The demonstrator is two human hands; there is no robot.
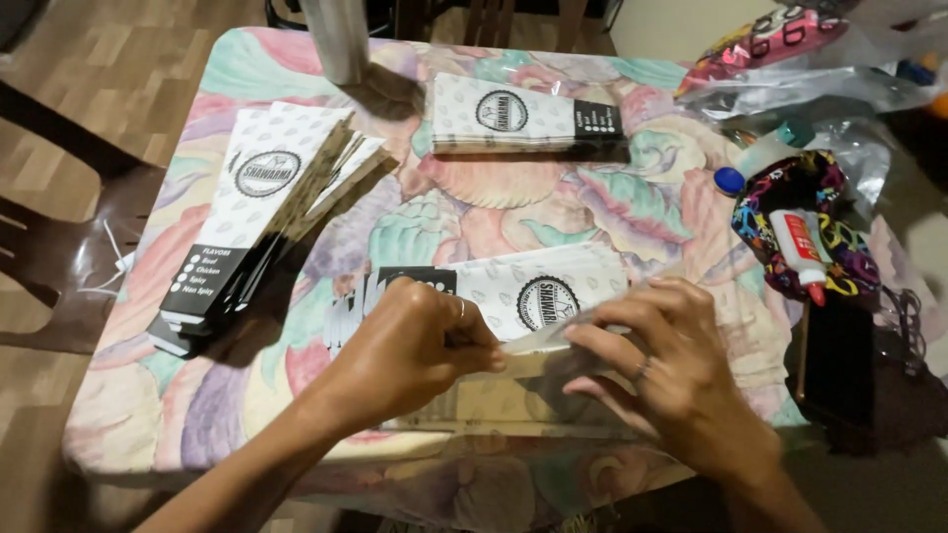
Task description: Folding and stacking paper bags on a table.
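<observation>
- As the person leans over a small table (pixel 128 395) draped in a pastel floral cloth, both hands work at its near edge: the left hand (pixel 410 350) is closed, pinching a thin clear strip (pixel 553 338), and the right hand (pixel 657 370) grips the strip's other end with curled fingers.
- The strip lies just above a flat white paper sleeve (pixel 538 291) with a black end panel and a round emblem, which sits near the middle of the table, right behind the hands.
- Open cloth shows between that sleeve and the far edge; the near edge is taken up by the two wrists.
- A fanned stack of sleeves (pixel 262 222) crowds the left side, its black ends close to the left edge; the number in it cannot be told.
- One shorter stack (pixel 523 118) lies by the far edge, beside a metal pole (pixel 336 39).
- The right side is hemmed in by a multicoloured pouch (pixel 760 222) with one glue tube (pixel 800 252) on it, one blue cap (pixel 729 181), clear plastic bags (pixel 820 84) and a dark flat object (pixel 839 365).
- A dark chair (pixel 49 247) stands off the left edge on the wooden floor (pixel 109 59).
</observation>
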